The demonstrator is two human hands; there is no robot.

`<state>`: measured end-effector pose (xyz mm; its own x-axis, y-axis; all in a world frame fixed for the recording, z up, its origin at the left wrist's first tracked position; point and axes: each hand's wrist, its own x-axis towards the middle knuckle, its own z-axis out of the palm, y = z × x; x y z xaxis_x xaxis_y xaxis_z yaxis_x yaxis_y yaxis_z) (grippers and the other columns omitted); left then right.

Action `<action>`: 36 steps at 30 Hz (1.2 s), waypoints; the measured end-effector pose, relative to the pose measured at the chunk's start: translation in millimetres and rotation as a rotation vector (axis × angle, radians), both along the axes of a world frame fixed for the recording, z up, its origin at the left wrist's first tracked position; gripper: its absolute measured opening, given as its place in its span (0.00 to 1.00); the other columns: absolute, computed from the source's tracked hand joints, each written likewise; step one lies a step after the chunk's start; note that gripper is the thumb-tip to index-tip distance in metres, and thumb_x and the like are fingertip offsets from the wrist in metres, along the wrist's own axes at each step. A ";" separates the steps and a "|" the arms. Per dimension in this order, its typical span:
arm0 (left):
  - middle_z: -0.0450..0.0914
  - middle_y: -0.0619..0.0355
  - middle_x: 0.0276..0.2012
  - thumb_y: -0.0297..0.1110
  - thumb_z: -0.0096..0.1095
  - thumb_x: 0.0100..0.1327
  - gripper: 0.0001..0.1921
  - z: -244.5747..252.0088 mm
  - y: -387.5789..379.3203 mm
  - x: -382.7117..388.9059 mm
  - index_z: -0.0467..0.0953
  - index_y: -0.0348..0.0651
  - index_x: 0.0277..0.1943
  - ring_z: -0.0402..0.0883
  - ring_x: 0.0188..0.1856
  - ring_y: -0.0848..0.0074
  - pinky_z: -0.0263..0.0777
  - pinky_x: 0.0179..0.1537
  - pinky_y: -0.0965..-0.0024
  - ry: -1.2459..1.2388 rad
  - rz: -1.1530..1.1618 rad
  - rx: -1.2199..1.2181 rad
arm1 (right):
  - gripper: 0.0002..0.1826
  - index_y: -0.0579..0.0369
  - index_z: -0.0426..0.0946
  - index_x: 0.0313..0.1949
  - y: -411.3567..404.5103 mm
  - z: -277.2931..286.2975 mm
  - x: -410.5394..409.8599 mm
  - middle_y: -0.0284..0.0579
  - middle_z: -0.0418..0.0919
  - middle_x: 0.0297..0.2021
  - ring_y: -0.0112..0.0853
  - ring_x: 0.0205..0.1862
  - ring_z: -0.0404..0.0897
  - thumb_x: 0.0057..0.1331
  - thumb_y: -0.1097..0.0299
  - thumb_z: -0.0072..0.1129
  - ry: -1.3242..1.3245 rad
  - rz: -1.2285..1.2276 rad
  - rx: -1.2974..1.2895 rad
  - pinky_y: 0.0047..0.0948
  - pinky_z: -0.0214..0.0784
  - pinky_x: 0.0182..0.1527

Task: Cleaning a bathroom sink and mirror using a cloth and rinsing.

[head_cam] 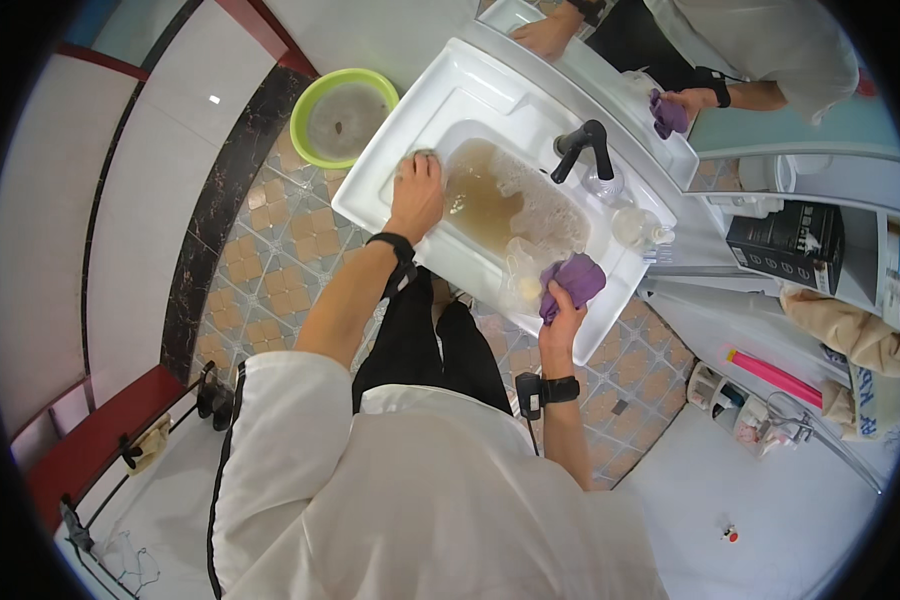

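A white washbasin (450, 75) stands before me, holding cloudy brown water (484, 196) with foam along its right side. My left hand (418, 193) rests on the basin's left ledge, fingers curled down. Something small and greyish shows at those fingertips; too little of it is visible to name. Bunched in my right hand (562, 315) is a purple cloth (579, 281), above the basin's front right rim. Beside the cloth, a clear plastic bag (521, 270) with a pale yellow lump in it lies over the rim.
A black faucet (589, 146) rises behind the bowl. Near it stand a clear bottle (604, 184) and a pump bottle (637, 229). A green tub (300, 135) of murky water sits on the tiled floor (270, 277), left of the basin. A mirror (795, 142) borders the back.
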<state>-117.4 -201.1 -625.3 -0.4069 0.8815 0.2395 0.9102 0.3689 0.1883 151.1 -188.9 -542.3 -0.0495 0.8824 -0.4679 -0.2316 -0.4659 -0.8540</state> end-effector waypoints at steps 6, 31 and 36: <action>0.68 0.43 0.45 0.31 0.60 0.45 0.25 -20.6 -10.4 -27.1 0.67 0.35 0.49 0.68 0.46 0.51 0.69 0.45 0.56 -0.280 -0.043 -0.251 | 0.17 0.61 0.73 0.43 -3.2 -9.2 16.2 0.37 0.76 0.39 0.27 0.41 0.75 0.51 0.81 0.58 -0.001 -0.013 -0.013 0.23 0.65 0.45; 0.61 0.48 0.60 0.40 0.62 0.49 0.41 -29.4 62.8 14.8 0.50 0.45 0.66 0.59 0.60 0.52 0.54 0.57 0.51 -0.133 -0.470 -0.315 | 0.16 0.61 0.73 0.44 0.4 -7.2 9.7 0.38 0.77 0.36 0.28 0.37 0.76 0.53 0.80 0.56 -0.041 -0.188 0.065 0.23 0.66 0.41; 0.62 0.45 0.58 0.38 0.62 0.49 0.42 -52.1 71.8 15.7 0.48 0.41 0.66 0.60 0.59 0.53 0.60 0.54 0.53 0.118 -0.614 -0.499 | 0.16 0.60 0.73 0.43 -6.7 -12.5 15.5 0.37 0.76 0.35 0.27 0.34 0.75 0.52 0.79 0.57 -0.083 -0.269 0.072 0.23 0.66 0.38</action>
